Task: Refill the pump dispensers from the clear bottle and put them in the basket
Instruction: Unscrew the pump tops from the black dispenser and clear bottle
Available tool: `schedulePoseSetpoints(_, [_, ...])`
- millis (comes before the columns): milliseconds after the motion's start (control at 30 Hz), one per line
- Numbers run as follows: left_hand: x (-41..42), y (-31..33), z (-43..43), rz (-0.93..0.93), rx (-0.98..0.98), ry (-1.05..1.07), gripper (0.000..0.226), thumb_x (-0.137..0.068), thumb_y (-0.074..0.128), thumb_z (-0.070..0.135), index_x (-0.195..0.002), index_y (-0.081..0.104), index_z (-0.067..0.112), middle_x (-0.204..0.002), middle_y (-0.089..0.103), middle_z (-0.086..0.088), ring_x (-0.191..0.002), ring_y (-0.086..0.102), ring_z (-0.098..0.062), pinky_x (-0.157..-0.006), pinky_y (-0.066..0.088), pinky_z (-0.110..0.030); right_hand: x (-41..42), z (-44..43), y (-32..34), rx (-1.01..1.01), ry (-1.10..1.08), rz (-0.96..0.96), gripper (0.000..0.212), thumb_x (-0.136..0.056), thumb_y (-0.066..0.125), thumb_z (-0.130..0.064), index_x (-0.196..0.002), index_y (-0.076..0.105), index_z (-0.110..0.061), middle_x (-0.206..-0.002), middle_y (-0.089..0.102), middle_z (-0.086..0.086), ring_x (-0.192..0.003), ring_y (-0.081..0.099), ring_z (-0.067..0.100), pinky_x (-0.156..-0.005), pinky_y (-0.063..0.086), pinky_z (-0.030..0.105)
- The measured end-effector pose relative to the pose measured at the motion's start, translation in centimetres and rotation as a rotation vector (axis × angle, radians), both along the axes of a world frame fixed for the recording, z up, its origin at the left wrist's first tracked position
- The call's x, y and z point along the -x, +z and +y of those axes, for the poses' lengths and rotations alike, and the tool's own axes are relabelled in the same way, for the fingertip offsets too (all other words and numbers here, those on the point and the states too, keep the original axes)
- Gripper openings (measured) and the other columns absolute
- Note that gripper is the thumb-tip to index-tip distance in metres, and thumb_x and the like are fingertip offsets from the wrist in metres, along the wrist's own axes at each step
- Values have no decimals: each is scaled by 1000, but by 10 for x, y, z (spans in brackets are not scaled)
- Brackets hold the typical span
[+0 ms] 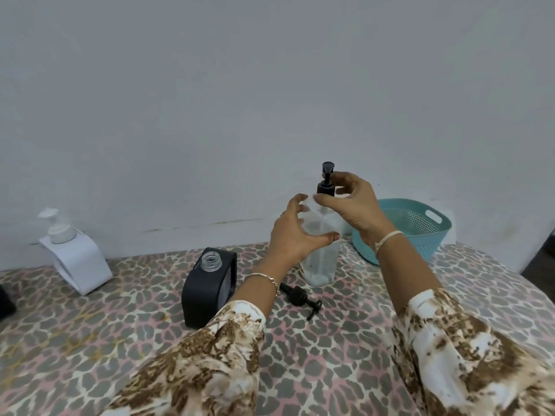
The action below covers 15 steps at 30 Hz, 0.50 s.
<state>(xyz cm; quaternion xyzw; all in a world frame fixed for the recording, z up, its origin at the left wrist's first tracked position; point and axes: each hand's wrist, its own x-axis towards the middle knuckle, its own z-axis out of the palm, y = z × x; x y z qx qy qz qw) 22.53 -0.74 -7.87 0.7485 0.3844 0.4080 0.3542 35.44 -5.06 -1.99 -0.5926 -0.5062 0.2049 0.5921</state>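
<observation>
A tall clear dispenser (pixel 319 262) with a black pump top (pixel 326 180) stands upright on the table. My left hand (pixel 295 232) wraps its body. My right hand (pixel 353 205) pinches the black collar of the pump. To the left stands a black dispenser (pixel 207 291) with its clear threaded neck uncapped. Its black pump head (pixel 300 295) lies loose on the cloth between the two bottles. A teal basket (pixel 420 226) sits behind my right wrist with nothing visible inside. A white pump dispenser (pixel 75 250) stands at the far left.
The table wears a leopard-print cloth (pixel 105 340) and backs onto a pale wall. A dark object (pixel 6 301) pokes in at the left edge. My patterned sleeves fill the lower foreground.
</observation>
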Motion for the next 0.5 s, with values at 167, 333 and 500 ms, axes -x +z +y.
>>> schedulePoseSetpoints(167, [-1, 1, -1, 17, -5, 5, 99, -59, 87, 46, -139, 32, 33, -129, 51, 10, -110, 53, -10, -92, 51, -34, 8, 1, 1, -40, -66, 47, 27, -72, 75, -8, -95, 65, -16, -87, 68, -7, -76, 60, 4, -76, 51, 26])
schedulePoseSetpoints(333, [-1, 2, 1, 19, 16, 10, 103, -59, 88, 44, -142, 29, 32, -134, 50, 8, -118, 51, -13, -96, 49, -35, 11, 1, 2, 6, -84, -35, 38, -70, 81, -27, -101, 61, -21, -99, 67, -8, -98, 61, 13, -95, 47, 42])
schedulePoseSetpoints(500, [-3, 3, 0, 29, 14, 7, 99, -58, 88, 43, -139, 31, 32, -130, 52, 7, -117, 53, -16, -94, 51, -40, 13, 0, 1, -3, -126, -45, 23, -69, 73, -24, -87, 60, -30, -91, 69, -10, -91, 62, 11, -100, 39, 53])
